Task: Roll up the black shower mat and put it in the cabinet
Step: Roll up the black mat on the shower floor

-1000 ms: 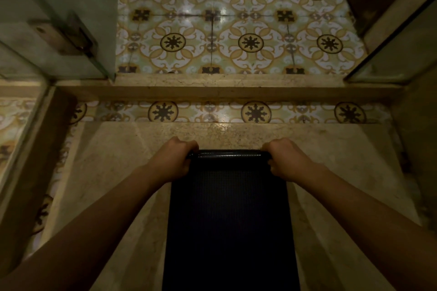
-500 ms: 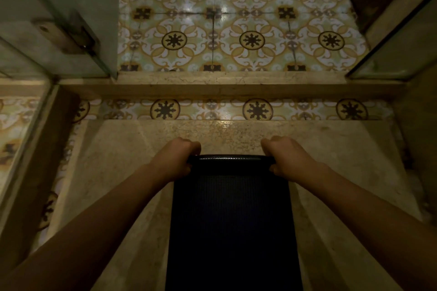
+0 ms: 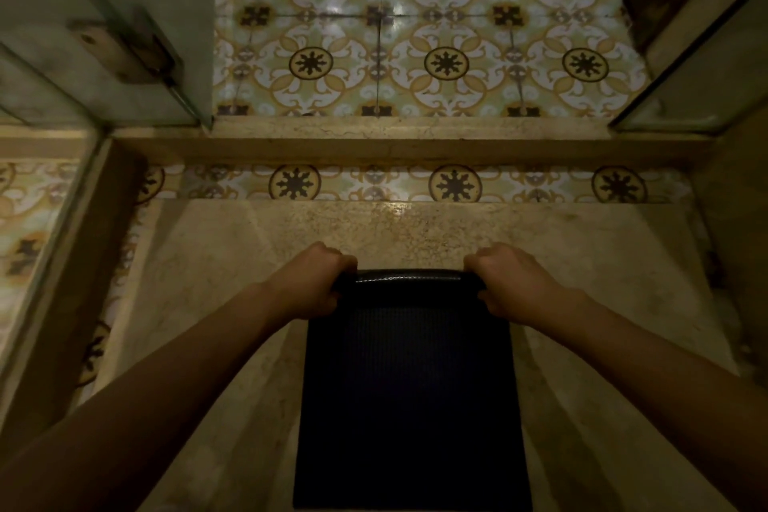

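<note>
The black shower mat lies flat on the beige stone shower floor and runs from the bottom edge of the head view up to my hands. Its far end is curled into a narrow roll lying across the mat. My left hand grips the roll's left end, fingers wrapped over it. At the roll's right end my right hand holds on in the same way. No cabinet is in view.
A raised stone threshold crosses the view beyond the mat, with patterned floor tiles behind it. A glass door with a metal hinge stands at the left. Another glass panel stands at the right.
The roll at the mat's far end has come a little toward me with both hands on it, and it looks slightly thicker. The flat part of the mat is shorter.
</note>
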